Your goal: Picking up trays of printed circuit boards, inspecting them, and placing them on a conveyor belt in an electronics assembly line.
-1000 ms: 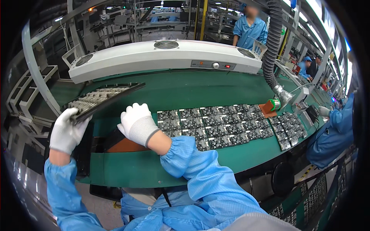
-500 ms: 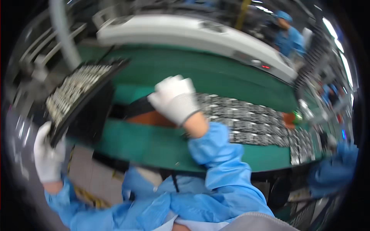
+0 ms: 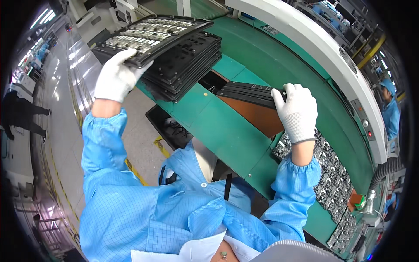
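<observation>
The view has swung toward the stack of black trays (image 3: 185,65), whose layered edges now show clearly. Over its top sits the loaded tray (image 3: 150,35), which half a second ago stood off at a steeper slant and now looks flatter, though whether it touches the stack cannot be told. The left hand (image 3: 117,78) still pinches the loaded tray's near edge, the only hand on it. That change seems to bring tray and stack nearly into line, with the left hand probably carrying at least part of the weight.

To the right of the stack, the right hand (image 3: 297,107) has its fingers curled at the far end of the black slats (image 3: 244,90), above the brown block (image 3: 257,118); whether it grips them cannot be told. Farther right of the stack, the circuit boards (image 3: 334,181) lie in rows on the green bench (image 3: 209,126), touched by neither hand
</observation>
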The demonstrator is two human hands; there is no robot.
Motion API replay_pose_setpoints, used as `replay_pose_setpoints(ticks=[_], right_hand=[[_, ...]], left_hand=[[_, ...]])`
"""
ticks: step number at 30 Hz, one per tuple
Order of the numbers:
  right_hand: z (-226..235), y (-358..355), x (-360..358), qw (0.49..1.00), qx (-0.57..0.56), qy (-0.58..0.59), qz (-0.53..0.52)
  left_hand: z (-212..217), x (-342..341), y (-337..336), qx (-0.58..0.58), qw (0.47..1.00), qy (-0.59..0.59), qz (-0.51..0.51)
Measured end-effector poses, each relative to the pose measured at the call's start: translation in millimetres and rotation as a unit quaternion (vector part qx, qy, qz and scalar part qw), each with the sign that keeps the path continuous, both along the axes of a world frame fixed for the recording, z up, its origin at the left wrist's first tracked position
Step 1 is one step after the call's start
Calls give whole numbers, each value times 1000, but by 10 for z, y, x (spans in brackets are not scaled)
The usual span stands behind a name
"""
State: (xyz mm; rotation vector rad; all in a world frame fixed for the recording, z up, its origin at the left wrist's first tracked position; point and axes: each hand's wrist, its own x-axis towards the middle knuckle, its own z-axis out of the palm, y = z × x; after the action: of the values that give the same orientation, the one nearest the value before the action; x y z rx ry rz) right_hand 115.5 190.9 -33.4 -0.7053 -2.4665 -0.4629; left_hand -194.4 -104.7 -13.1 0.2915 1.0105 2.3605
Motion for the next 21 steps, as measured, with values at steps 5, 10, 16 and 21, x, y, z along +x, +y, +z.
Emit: replay_pose_setpoints(ticks=[5, 10, 16, 21], right_hand=[[-20, 11, -1, 1000, -1, 21, 18], [17, 2, -24, 1000, -3, 17, 15], [20, -19, -6, 1000, -15, -5, -14], [39, -32, -22, 999, -30, -9, 3]], left_hand=[[-313, -210, 364, 28, 998, -27, -55], [-690, -393, 526, -21, 992, -101, -75], [-668, -274, 517, -63, 990, -52, -119], [-405, -180, 214, -261, 949, 21, -175]])
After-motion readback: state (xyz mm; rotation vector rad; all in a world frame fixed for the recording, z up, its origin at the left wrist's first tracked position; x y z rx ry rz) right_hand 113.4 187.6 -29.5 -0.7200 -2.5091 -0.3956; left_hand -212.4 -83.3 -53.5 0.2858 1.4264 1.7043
